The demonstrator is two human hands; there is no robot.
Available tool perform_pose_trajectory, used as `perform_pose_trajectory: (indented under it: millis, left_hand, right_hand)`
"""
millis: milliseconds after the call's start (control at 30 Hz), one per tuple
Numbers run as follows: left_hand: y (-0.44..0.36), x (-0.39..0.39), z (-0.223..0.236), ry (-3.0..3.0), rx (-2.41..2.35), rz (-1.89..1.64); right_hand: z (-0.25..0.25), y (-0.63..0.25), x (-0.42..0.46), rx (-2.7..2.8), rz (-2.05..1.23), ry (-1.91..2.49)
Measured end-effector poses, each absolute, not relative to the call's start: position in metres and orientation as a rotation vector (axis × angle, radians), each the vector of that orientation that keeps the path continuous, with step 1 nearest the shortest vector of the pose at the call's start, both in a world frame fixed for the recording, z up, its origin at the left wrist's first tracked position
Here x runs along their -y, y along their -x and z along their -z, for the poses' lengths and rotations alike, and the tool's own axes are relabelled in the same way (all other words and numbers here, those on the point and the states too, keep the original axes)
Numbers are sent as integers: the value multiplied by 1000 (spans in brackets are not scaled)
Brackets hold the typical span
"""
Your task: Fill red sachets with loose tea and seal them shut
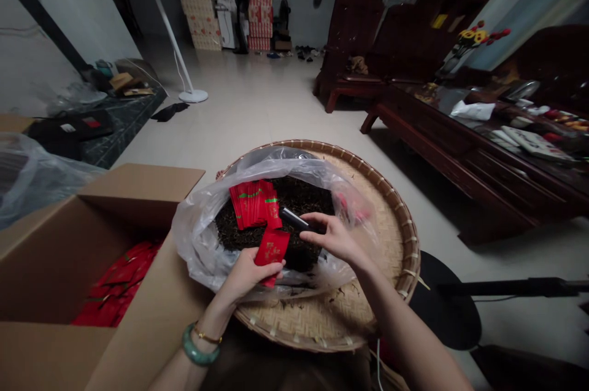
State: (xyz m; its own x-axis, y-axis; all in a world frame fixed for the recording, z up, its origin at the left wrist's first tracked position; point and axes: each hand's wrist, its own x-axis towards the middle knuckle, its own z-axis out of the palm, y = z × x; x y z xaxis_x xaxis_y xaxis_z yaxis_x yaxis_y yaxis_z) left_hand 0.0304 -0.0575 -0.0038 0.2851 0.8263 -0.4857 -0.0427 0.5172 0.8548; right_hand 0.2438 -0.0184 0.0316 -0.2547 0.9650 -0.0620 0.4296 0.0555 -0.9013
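My left hand is closed on a red packet with gold print, fingers and thumb pinching its lower part. My right hand grips a slim black handheld device with a pale strip, its far end close to the upper edge of that packet. Under both hands, dark dried tea leaves fill an open clear plastic bag. A fanned row of red packets with green bands lies on the leaves, just beyond my left hand. The bag sits on a round woven bamboo tray.
At my left stands an open cardboard box with many red packets inside. A black round stand base is right of the tray. Farther off are a white standing fan, a dark wooden table and stacked boxes.
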Motion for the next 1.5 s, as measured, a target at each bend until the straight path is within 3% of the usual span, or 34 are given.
perform_pose_trajectory:
  millis: [233,400,600,767,833,900,967,1033,1200,1500]
  left_hand:
    - [-28,61,5,-832,-1150,-727]
    - [-33,63,4,-869,-1152,-679]
    - [-38,66,2,-987,-1164,-594]
    - [-34,69,6,-918,-1137,-602]
    - [-24,70,3,-841,-1126,-757]
    - [-9,69,-6,-692,-1119,-1179]
    - [9,68,-19,-495,-990,-1784]
    - [22,66,-32,-440,-818,-2039]
    - [17,65,-34,-439,-908,-1813]
    - [0,58,-11,-486,-1017,-1416]
  right_hand:
    - [14,-238,19,2114,-893,1579]
    - [-8,-216,16,1945,-759,1283]
    - [-12,-186,14,2155,-549,1032]
    - [-10,-184,9,2030,-727,1000]
    - [-11,-189,2,1844,-935,1078]
    - [-9,-194,-8,1678,-1063,1192]
    - [-3,-194,-18,1670,-1035,1298]
    - [5,-188,-25,1827,-901,1410]
    - [20,-164,-33,2242,-540,1734]
    - [8,-179,-29,2176,-416,1642]
